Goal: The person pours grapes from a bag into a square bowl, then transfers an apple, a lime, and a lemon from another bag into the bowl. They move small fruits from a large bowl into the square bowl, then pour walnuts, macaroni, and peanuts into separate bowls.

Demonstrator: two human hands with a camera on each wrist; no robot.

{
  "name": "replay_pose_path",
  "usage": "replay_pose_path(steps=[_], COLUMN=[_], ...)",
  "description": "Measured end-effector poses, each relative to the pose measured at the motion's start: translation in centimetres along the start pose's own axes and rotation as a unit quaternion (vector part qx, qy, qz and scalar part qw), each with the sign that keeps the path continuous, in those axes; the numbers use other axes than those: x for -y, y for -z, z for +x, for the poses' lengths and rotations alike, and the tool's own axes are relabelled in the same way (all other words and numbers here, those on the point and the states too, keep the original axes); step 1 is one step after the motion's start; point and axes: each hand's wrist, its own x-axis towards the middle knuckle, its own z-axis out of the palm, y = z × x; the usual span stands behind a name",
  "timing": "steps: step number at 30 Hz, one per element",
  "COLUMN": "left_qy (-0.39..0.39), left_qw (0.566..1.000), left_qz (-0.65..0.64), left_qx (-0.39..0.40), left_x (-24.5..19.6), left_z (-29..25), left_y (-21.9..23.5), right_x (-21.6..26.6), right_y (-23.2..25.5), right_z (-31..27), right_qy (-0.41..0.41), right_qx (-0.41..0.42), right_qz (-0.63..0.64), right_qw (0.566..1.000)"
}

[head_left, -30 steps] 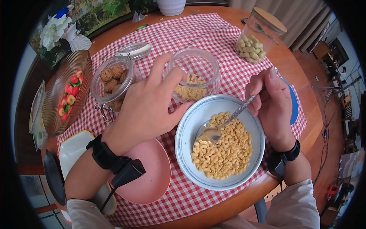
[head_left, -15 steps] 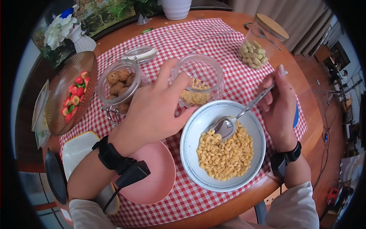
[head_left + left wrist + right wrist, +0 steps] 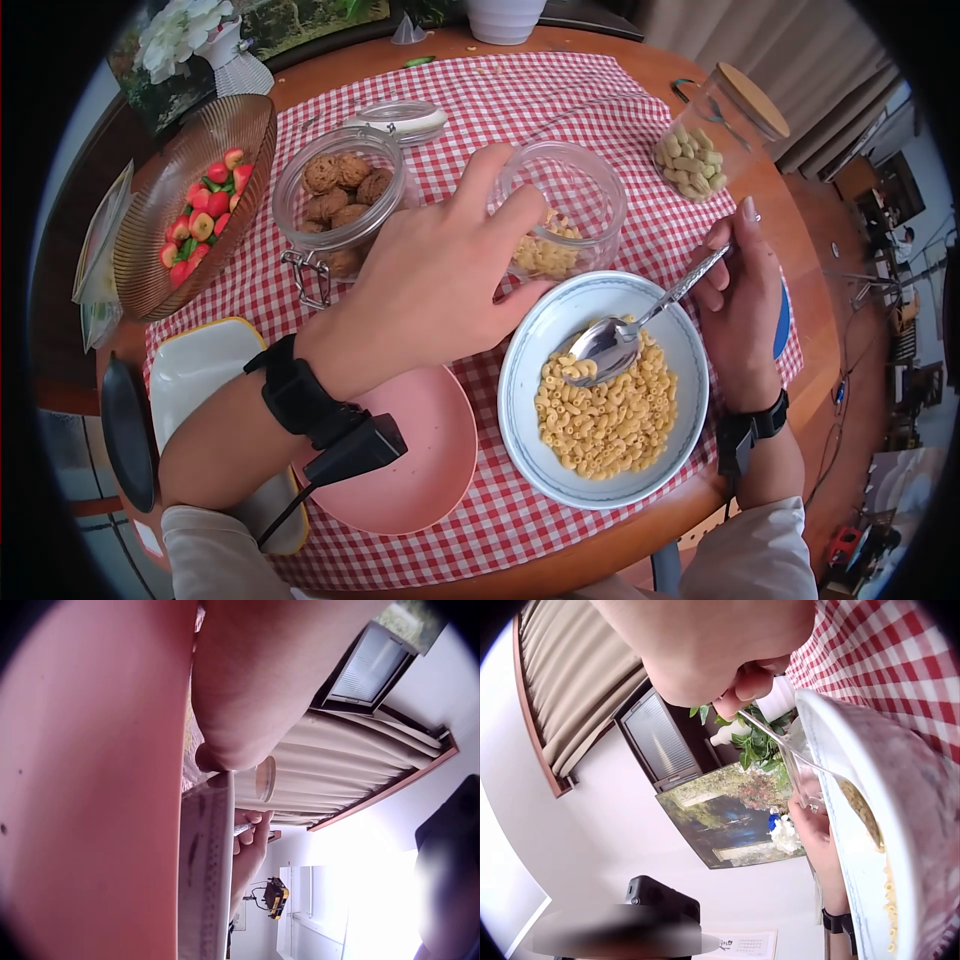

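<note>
In the head view my right hand (image 3: 740,310) pinches the patterned handle of a metal spoon (image 3: 610,350) between thumb and fingers. The spoon's head is inside a white bowl (image 3: 525,400) with a blue-lined rim, over a layer of elbow macaroni (image 3: 610,420); a few pieces show at its tip. My left hand (image 3: 430,270) reaches across with fingers spread against the near left side of a glass jar (image 3: 610,220), thumb at the bowl's rim. More macaroni (image 3: 545,255) lies in that jar. The right wrist view shows the spoon (image 3: 855,802) sloping into the bowl.
Left of my arm stand a walnut jar (image 3: 345,200) with its lid tipped back, a ribbed dish (image 3: 150,240) of small red fruit and a white tray (image 3: 190,370). A pink plate (image 3: 440,450) lies under my left forearm. Far right is a wooden-lidded peanut jar (image 3: 690,165).
The spoon has tilted and risen from the macaroni, its shiny inside now more exposed. My left hand keeps its place by the jar. The whole head view has shifted slightly.
</note>
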Motion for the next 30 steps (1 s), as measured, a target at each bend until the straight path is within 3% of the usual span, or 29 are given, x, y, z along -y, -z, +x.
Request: replay_pose_path(steps=[8, 10, 13, 19, 22, 30], left_qy=[-0.009, -0.002, -0.011, -0.007, -0.011, 0.004], left_qw=[1.000, 1.000, 1.000, 1.000, 1.000, 1.000], left_qz=[-0.008, -0.008, -0.008, -0.010, -0.001, -0.017], left_qx=[-0.016, -0.015, -0.017, -0.013, -0.016, -0.005], left_x=[-0.1, 0.0, 0.1, 0.0, 0.1, 0.0], left_z=[0.0, 0.0, 0.0, 0.1, 0.1, 0.2], left_y=[-0.1, -0.1, -0.1, -0.1, -0.3, 0.0], right_x=[0.1, 0.0, -0.1, 0.0, 0.3, -0.1], right_y=[0.5, 0.3, 0.7, 0.7, 0.5, -0.3], right_z=[-0.1, -0.3, -0.2, -0.7, -0.7, -0.5], right_qy=[-0.001, 0.032, 0.054, 0.039, 0.004, 0.014], right_qx=[0.041, 0.045, 0.101, 0.121, 0.104, 0.025], right_qz=[-0.007, -0.030, 0.015, 0.042, 0.011, -0.019], right_qw=[0.999, 0.998, 0.993, 0.991, 0.995, 0.999])
